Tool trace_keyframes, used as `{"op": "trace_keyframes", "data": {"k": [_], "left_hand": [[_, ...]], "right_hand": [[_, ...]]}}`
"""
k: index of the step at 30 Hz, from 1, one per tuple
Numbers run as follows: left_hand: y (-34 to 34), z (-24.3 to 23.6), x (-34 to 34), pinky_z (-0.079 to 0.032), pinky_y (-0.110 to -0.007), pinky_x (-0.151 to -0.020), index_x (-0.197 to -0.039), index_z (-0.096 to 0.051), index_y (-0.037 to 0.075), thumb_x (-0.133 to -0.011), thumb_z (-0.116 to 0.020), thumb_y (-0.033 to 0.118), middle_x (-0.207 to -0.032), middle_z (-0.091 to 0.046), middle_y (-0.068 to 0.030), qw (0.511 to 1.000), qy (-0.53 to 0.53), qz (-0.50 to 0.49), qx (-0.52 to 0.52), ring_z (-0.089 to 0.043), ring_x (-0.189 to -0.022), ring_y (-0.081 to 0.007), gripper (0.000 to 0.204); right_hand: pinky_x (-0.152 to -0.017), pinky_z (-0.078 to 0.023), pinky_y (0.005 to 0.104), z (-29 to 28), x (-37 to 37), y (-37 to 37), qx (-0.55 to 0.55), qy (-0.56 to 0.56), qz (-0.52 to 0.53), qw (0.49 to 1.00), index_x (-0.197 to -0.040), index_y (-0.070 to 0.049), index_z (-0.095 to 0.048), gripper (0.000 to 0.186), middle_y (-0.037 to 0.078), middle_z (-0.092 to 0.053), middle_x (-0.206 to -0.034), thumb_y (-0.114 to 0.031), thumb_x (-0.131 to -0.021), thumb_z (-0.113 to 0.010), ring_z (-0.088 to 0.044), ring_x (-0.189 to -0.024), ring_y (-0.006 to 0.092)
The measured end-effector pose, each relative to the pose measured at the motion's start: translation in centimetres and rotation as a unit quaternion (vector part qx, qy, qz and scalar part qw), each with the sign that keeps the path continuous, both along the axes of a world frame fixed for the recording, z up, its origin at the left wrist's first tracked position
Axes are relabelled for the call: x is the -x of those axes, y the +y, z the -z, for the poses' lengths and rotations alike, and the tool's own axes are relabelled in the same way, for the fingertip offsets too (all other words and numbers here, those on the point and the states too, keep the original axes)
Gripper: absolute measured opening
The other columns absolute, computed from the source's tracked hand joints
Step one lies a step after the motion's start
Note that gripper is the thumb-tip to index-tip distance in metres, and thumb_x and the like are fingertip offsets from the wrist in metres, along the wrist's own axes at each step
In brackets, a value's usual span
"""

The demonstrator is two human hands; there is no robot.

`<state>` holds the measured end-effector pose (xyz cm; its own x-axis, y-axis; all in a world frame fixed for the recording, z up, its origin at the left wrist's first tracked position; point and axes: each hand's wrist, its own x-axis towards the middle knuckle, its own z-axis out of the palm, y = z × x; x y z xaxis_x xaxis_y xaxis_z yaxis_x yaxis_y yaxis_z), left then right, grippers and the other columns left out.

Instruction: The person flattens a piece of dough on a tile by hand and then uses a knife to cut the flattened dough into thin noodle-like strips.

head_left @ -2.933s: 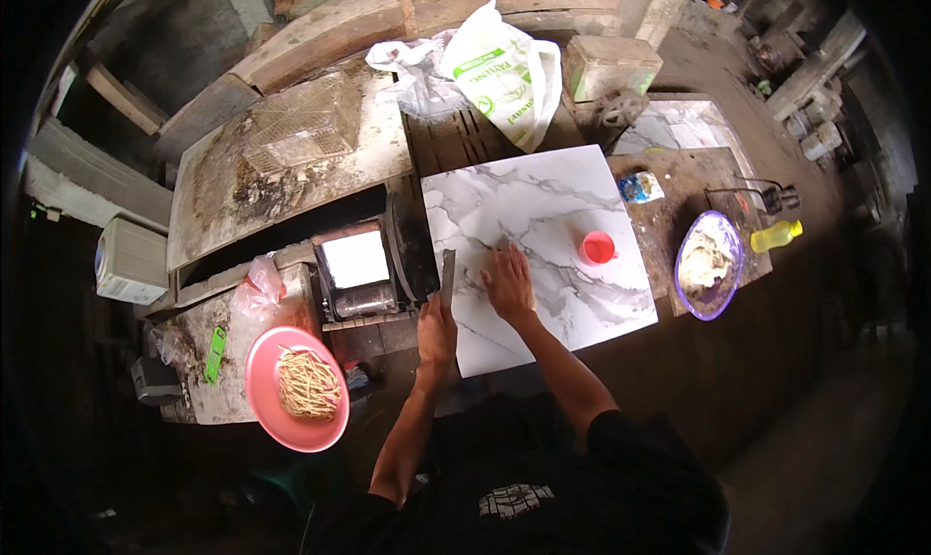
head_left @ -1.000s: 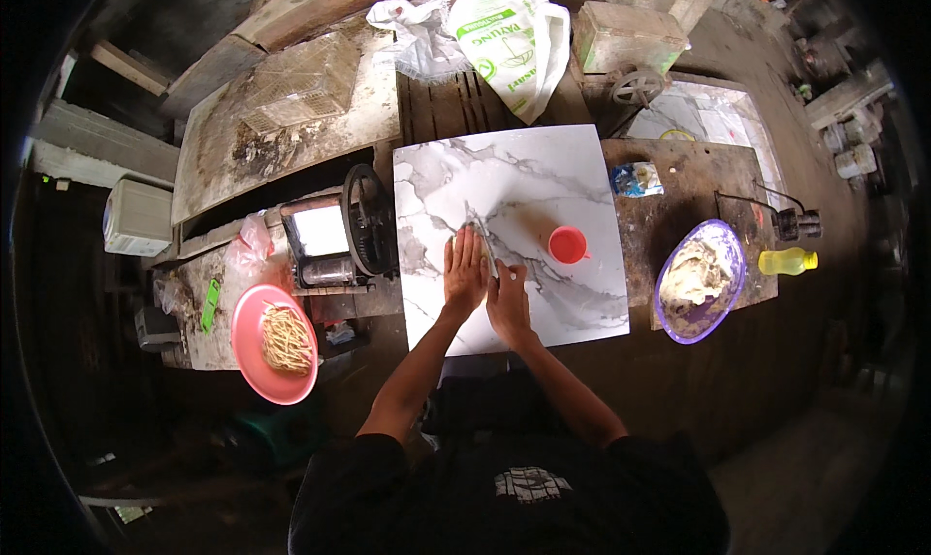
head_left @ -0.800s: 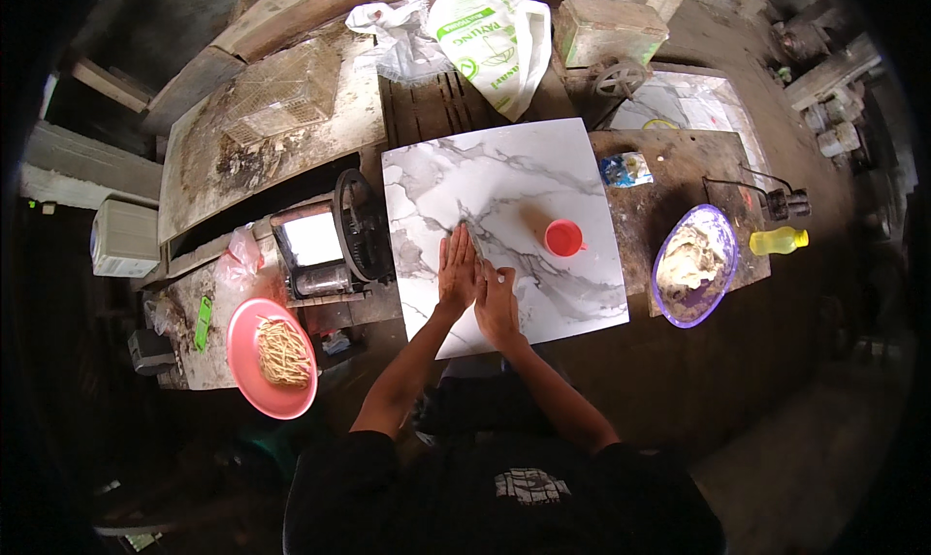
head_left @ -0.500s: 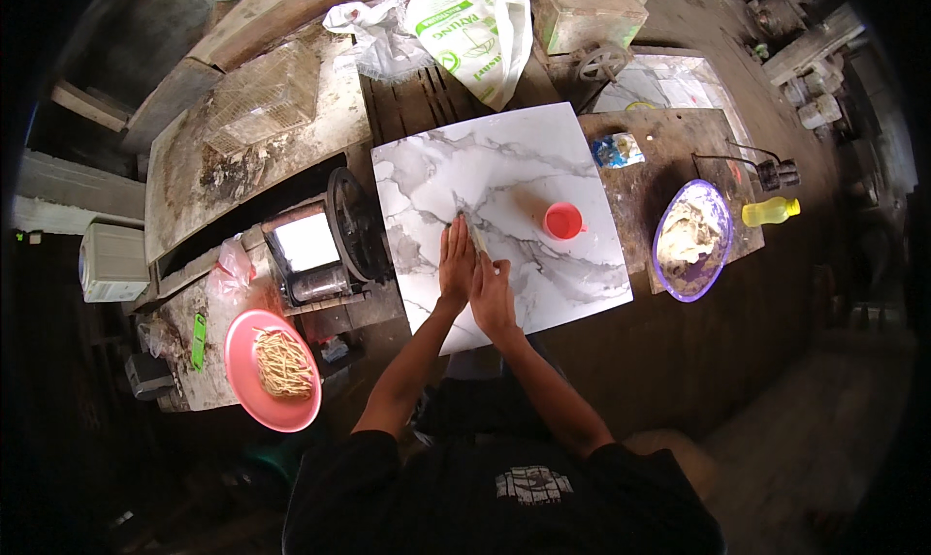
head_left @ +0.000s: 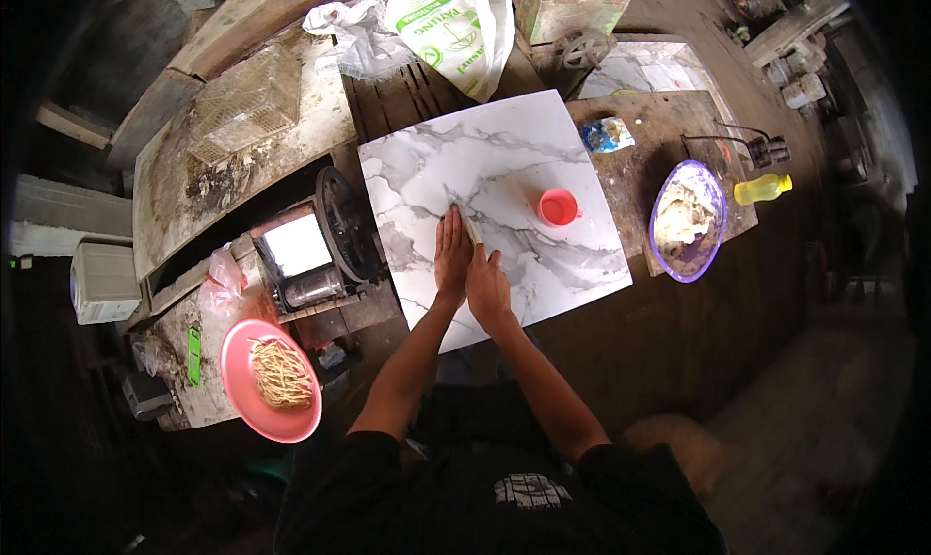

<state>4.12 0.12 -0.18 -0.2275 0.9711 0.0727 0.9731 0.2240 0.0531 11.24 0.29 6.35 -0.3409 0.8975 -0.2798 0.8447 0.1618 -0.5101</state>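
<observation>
On a white, grey-veined marble-patterned board [head_left: 543, 274], my left hand [head_left: 452, 256] lies flat, its fingers straight and close together, pointing away from me. A narrow pale strip [head_left: 473, 230], which looks like dough, runs along its right side. At the near end of that strip is my right hand [head_left: 488, 285], with its fingers bent; what they hold is hidden. My two hands nearly touch. To their right stands a red mug [head_left: 559, 208] on the same board.
A hand-wheel machine [head_left: 315, 235] stands left of the board. Nearer me, a pink basin [head_left: 242, 395] holds pale sticks. At right are a purple basin [head_left: 693, 270] with dough, a yellow bottle [head_left: 762, 189] and a blue-white packet [head_left: 607, 135]. Plastic bags [head_left: 454, 31] lie behind.
The view has shifted slightly. My right hand's fingers have moved a little against the strip. My left hand stays flat on the board.
</observation>
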Motion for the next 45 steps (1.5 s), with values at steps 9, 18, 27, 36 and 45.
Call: {"op": "trace_keyframes", "data": {"k": [9,18,27,36,45], "left_hand": [[0.3,-0.7,0.5,-0.006,-0.034,-0.103,-0.125,-0.024,-0.005,-0.079,-0.037,0.020,-0.135,-0.012,-0.0166,1.000,-0.028,0.004,-0.011,-0.007,-0.127,-0.0247,0.054],[0.4,0.2,0.8,-0.010,-0.034,-0.103,-0.125,-0.023,-0.005,-0.077,-0.039,0.020,-0.135,-0.016,-0.0158,0.997,-0.057,-0.006,-0.043,-0.012,-0.126,-0.0234,0.056],[0.3,-0.2,0.8,-0.009,-0.034,-0.103,-0.125,-0.023,-0.005,-0.077,-0.039,0.017,-0.134,-0.019,-0.0150,0.997,-0.068,-0.015,-0.029,-0.012,-0.127,-0.0230,0.055],[0.5,-1.4,0.7,-0.008,-0.035,-0.103,-0.125,-0.022,-0.005,-0.075,-0.042,0.015,-0.134,-0.018,-0.0159,0.990,-0.135,-0.007,-0.041,-0.011,-0.126,-0.0246,0.057],[0.6,-0.2,0.8,-0.011,-0.036,-0.103,-0.122,-0.025,-0.006,-0.075,-0.042,0.013,-0.131,-0.022,-0.0167,0.988,-0.123,0.004,-0.097,-0.015,-0.125,-0.0265,0.054]], "right_hand": [[-0.058,-0.050,0.0403,0.0,0.8,0.3,0.021,0.002,0.018,1.000,-0.099,-0.002,-0.035,0.022,0.025,-0.045,-0.095,-0.015,-0.082,-0.043,-0.056,-0.068,0.0387],[-0.056,-0.049,0.0411,0.2,-0.4,-1.2,-0.010,0.031,0.016,0.999,-0.099,-0.003,-0.036,0.022,0.025,-0.048,-0.089,-0.014,-0.082,-0.044,-0.056,-0.067,0.0386],[-0.052,-0.048,0.0412,1.0,-0.8,-1.7,-0.046,0.033,0.016,0.998,-0.098,-0.003,-0.036,0.021,0.025,-0.050,-0.084,-0.015,-0.083,-0.043,-0.057,-0.064,0.0375],[-0.050,-0.044,0.0455,0.9,-1.8,-3.0,-0.023,0.035,0.044,0.998,-0.106,-0.003,-0.036,0.026,0.025,-0.049,-0.077,-0.014,-0.083,-0.042,-0.053,-0.060,0.0401],[-0.049,-0.043,0.0471,0.7,-3.1,-4.6,-0.030,0.036,0.050,0.998,-0.106,-0.003,-0.037,0.025,0.024,-0.049,-0.076,-0.014,-0.083,-0.041,-0.053,-0.061,0.0408]]}}
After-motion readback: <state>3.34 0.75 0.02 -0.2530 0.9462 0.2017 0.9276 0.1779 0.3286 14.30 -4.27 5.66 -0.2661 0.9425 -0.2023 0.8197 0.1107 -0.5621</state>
